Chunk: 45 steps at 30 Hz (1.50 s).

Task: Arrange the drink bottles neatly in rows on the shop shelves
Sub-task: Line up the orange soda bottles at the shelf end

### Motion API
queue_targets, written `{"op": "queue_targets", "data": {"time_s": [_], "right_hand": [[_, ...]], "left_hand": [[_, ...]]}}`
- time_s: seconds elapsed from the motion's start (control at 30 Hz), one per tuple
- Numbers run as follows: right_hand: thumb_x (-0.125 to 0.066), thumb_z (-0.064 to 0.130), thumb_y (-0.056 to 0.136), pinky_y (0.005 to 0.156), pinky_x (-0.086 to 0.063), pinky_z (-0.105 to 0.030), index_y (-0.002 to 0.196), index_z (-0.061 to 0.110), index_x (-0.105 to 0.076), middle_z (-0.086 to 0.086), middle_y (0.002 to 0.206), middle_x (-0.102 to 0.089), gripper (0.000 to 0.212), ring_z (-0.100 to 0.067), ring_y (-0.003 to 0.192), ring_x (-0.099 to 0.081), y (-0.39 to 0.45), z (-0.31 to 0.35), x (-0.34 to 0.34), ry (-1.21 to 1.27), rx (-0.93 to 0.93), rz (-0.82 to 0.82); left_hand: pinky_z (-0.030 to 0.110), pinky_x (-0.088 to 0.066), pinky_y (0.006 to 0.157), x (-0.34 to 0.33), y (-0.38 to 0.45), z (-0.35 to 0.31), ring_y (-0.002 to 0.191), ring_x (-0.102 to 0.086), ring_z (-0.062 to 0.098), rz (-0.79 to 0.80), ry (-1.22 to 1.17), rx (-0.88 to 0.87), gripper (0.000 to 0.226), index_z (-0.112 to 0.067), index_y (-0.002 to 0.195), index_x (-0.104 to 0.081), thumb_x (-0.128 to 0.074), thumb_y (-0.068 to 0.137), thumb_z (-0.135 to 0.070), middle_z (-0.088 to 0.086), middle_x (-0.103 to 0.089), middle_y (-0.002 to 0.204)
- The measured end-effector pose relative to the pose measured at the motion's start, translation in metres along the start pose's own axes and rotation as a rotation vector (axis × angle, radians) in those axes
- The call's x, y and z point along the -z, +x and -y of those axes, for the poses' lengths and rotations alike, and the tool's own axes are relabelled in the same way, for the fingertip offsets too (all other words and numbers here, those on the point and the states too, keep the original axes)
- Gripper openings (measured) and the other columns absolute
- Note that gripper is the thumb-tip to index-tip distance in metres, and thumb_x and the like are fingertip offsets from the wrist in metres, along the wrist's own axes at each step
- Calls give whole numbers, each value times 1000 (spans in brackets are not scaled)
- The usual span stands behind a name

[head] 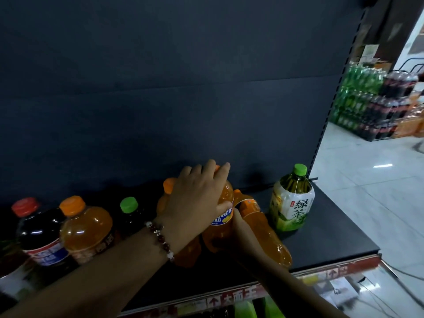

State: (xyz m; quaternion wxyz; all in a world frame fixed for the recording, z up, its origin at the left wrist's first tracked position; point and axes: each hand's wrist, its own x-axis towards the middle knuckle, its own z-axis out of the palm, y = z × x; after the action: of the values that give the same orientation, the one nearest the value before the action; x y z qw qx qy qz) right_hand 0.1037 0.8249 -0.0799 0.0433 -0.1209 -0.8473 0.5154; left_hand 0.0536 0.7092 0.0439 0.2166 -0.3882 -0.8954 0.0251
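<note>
Dark shop shelf (321,237) carries four orange bottles (88,228), two dark cola bottles (42,235) and one green tea bottle (292,203). Left hand (195,198) curls its fingers (221,173) over an upright orange bottle. Right hand is hidden behind it; its grip cannot be told.

Four orange drink bottles (88,228), two dark cola bottles (41,235), one green tea bottle (292,203).

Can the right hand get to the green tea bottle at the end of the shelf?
Probably yes. The green tea bottle stands alone on bare shelf, but the right hand is busy behind an orange bottle.
</note>
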Motion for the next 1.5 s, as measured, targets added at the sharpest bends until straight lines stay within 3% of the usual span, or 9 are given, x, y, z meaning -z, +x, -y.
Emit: {"op": "queue_targets", "data": {"time_s": [0.23,0.33,0.53,0.7,0.83,1.0,1.2,1.33,1.5], "right_hand": [[-81,14,74,80,-45,-8,142,24,-35,17,125,-50,83,1,114,-51,-5,5,10,-3,35,13],[-76,16,80,90,-45,-14,143,28,-34,16,134,-49,76,-4,125,-49,-13,11,21,-53,64,0],[-68,33,86,108,-31,-22,150,21,-33,8,152,-34,73,-13,138,-36,-45,-1,53,-438,203,-93],[-65,49,84,106,-40,-38,150,17,-29,-4,151,-38,82,-25,131,-44,-51,-36,68,-504,-22,-160],[-71,49,80,92,-49,-40,141,6,-31,-15,133,-55,85,-33,118,-57,-39,-60,76,-386,-230,-50],[-69,50,78,87,-54,-38,122,15,-58,-3,111,-69,58,-22,100,-66,-29,-80,81,-181,-331,62],[-72,38,85,48,-48,-21,107,9,-61,-6,85,-70,39,-11,60,-70,-65,-76,84,263,-421,44],[-78,34,79,61,-59,-33,110,19,-56,-5,97,-70,41,-19,77,-72,-96,-75,79,333,-395,0],[-80,44,70,73,-61,-36,128,34,-43,2,118,-61,70,-17,97,-68,-134,-73,76,323,-226,-74]], "left_hand": [[38,-21,115,0,-3,-2,144,-23,24,45,-28,49,87,-26,155,3,-46,93,-62,6,-16,160],[39,-18,117,0,-8,-8,146,-18,25,36,-21,59,84,-26,155,0,-46,94,-60,8,-12,161],[49,-24,113,-17,-29,-26,144,-27,36,-115,-63,117,74,-20,146,-40,-66,82,-48,17,-31,155],[40,-39,102,-39,-63,-74,134,-42,24,-163,-242,93,53,-25,138,-48,-46,88,-44,4,-46,144],[23,-37,100,-60,-70,-110,131,-38,8,132,-704,365,56,-36,148,-32,-46,96,-51,-14,-36,146],[39,-41,106,-86,-47,-133,130,-47,22,446,-1376,847,68,-28,151,-31,-56,92,-54,4,-43,149],[45,-44,104,-88,-34,-148,123,-53,29,508,-1545,1046,89,-21,150,-30,-66,80,-63,8,-50,141],[44,-44,93,-75,-25,-152,125,-49,33,654,-1506,1106,99,-20,152,-20,-64,77,-68,12,-44,144],[27,-44,58,-63,-32,-154,77,-62,17,492,-1710,1069,58,-24,116,-42,-75,77,-51,0,-61,94]]}}
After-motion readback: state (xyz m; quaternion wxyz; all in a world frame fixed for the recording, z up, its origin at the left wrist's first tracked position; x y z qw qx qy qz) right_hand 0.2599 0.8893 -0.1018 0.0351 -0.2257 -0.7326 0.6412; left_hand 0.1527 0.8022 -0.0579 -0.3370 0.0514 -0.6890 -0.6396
